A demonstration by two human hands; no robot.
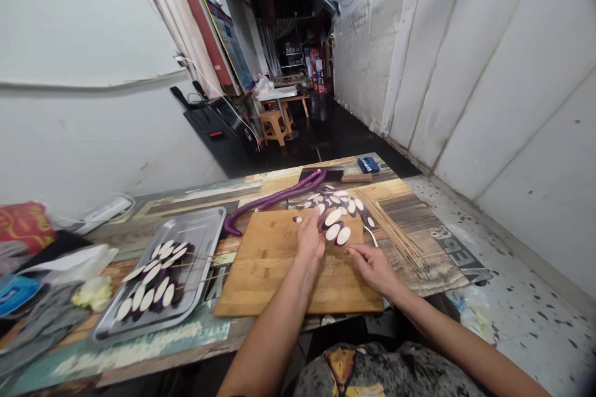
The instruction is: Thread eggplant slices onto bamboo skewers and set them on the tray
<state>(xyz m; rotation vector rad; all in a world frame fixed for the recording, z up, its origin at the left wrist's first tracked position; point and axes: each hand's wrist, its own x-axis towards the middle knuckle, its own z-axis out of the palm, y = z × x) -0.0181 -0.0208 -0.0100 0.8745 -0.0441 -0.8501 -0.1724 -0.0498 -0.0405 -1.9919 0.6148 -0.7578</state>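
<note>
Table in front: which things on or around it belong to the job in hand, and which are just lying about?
Seem to belong to the job: loose eggplant slices, thin sticks, cutting board, knife, whole eggplants, grey tray with skewered slices.

Probably just lying about: small blue item, grey cloth, red packet.

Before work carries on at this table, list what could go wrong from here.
Pricked finger: the left hand and right hand work close together around the slices, so a stick point too small to see there might jab one.
Spill: skewers poke past the rim of the tray toward the cutting board; a stray elbow could catch them.
Cut: the knife lies by the eggplant, so grabbing that carelessly might nick fingers.
</note>
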